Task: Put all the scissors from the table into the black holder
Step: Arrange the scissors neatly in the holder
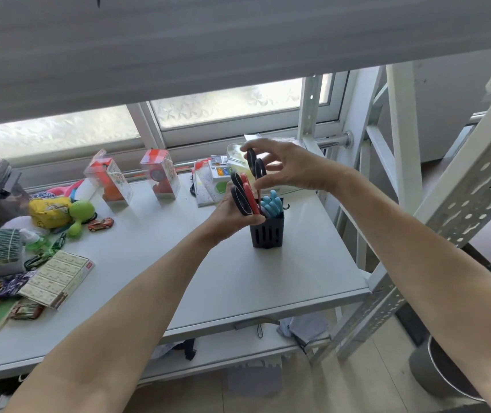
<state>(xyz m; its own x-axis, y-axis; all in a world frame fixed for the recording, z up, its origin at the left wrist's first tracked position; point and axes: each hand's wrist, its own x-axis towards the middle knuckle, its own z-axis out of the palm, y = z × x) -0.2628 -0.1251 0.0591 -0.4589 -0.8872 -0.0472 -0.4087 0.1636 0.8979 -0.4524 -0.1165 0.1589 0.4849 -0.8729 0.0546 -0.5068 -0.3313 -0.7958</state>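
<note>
The black slotted holder (267, 231) stands upright on the grey table (238, 278), right of middle. Blue-handled scissors (271, 204) stick out of its top. My left hand (228, 216) grips black-and-red-handled scissors (242, 195) just left of the holder's rim, handles up. My right hand (286, 166) holds a second pair with black handles (255, 164) directly above the holder, handles up; its blades point down toward the opening and are mostly hidden behind the other handles.
Clear toy boxes (110, 181) and stationery packs (211, 186) line the back of the table. Plush toys (59, 213), a toy car (100, 224), a card box (58, 278) crowd the left. White perforated shelf posts (447, 222) rise at right.
</note>
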